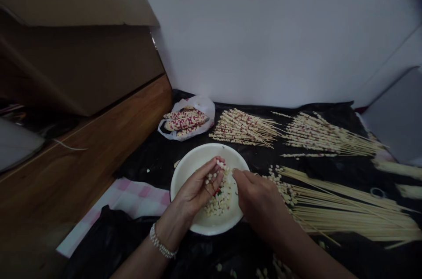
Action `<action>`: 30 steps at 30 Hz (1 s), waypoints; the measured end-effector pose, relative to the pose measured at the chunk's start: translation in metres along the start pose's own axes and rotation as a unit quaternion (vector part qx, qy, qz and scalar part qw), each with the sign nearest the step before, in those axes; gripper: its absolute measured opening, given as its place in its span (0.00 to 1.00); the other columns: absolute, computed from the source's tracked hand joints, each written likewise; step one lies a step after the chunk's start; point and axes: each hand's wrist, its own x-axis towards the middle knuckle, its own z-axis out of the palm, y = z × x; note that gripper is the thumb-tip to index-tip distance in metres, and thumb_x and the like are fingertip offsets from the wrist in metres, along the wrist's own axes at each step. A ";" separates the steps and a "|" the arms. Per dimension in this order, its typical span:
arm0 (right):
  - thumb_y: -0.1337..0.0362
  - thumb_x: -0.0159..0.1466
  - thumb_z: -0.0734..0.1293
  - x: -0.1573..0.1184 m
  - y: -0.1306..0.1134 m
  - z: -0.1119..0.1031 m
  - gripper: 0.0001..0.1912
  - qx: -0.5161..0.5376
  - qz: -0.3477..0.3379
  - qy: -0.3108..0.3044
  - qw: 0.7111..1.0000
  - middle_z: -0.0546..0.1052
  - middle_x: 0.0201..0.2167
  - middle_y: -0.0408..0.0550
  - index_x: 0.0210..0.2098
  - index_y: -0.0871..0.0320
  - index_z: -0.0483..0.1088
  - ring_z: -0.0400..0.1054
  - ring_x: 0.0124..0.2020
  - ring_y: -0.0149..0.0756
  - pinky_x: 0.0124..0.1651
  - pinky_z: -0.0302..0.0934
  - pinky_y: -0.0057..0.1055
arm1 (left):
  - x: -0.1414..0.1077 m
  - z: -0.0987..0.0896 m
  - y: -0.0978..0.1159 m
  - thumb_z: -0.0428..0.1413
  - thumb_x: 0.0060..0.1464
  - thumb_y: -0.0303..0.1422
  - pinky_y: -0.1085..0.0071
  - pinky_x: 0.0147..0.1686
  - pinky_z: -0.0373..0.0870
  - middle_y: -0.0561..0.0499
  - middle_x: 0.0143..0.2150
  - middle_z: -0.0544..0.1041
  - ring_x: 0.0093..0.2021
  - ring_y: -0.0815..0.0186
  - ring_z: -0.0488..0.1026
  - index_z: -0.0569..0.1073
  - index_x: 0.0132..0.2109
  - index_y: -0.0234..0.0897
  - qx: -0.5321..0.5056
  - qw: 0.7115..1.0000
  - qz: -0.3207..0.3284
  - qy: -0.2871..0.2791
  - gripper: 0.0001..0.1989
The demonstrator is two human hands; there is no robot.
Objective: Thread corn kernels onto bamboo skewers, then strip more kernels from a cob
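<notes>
Over a white bowl (180,182) my left hand (198,186), with a beaded bracelet at the wrist, is curled palm up. Its thumb and fingers close on corn kernels (220,163), white with some pink, and more kernels lie against the fingers. Close by on the right, my right hand (257,195) is closed, its fingertips pinched near the kernels. What it pinches, if anything, is hidden. Below the hands, loose pale kernels (217,206) lie heaped in the bowl.
Speckled corn cobs (186,121) lie in a plastic bag (207,107). Kernel-threaded skewers form two piles, a left pile (240,127) and a right pile (313,133). Bare sticks (349,213) and loose kernels (283,189) lie at right. A wooden board (132,116) and white wall (257,32) bound the space.
</notes>
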 end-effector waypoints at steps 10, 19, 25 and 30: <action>0.76 0.59 0.61 0.000 -0.001 0.003 0.08 -0.034 -0.015 0.026 0.999 0.73 0.25 0.44 0.32 0.57 0.67 0.66 0.24 0.34 0.27 0.50 0.30 | 0.000 0.000 -0.012 0.58 0.50 0.19 0.75 0.39 0.76 0.47 0.37 0.79 0.35 0.69 0.77 0.76 0.40 0.30 0.045 0.998 0.033 0.004 0.08; 0.68 0.60 0.65 -0.002 0.012 -0.029 0.13 -0.145 -0.018 0.048 0.988 0.75 0.29 0.49 0.44 0.62 0.71 0.68 0.29 0.41 0.31 0.54 0.35 | -0.002 0.008 0.032 0.53 0.56 0.21 0.77 0.36 0.77 0.48 0.34 0.78 0.33 0.71 0.77 0.74 0.41 0.29 -0.050 0.994 0.084 0.048 0.07; 0.61 0.66 0.58 -0.003 0.026 -0.044 0.11 0.030 0.028 -0.068 0.997 0.75 0.25 0.43 0.35 0.55 0.71 0.68 0.27 0.34 0.28 0.51 0.30 | -0.009 0.007 0.050 0.52 0.58 0.22 0.77 0.38 0.76 0.48 0.34 0.78 0.34 0.70 0.77 0.73 0.40 0.29 -0.081 0.991 0.098 0.040 0.06; 0.68 0.66 0.55 -0.002 0.024 -0.046 0.14 0.060 0.035 -0.058 0.996 0.75 0.24 0.45 0.29 0.57 0.68 0.68 0.27 0.33 0.30 0.50 0.30 | -0.009 0.007 0.047 0.51 0.58 0.21 0.76 0.37 0.77 0.48 0.33 0.78 0.32 0.70 0.78 0.73 0.42 0.29 -0.084 0.992 0.088 0.042 0.07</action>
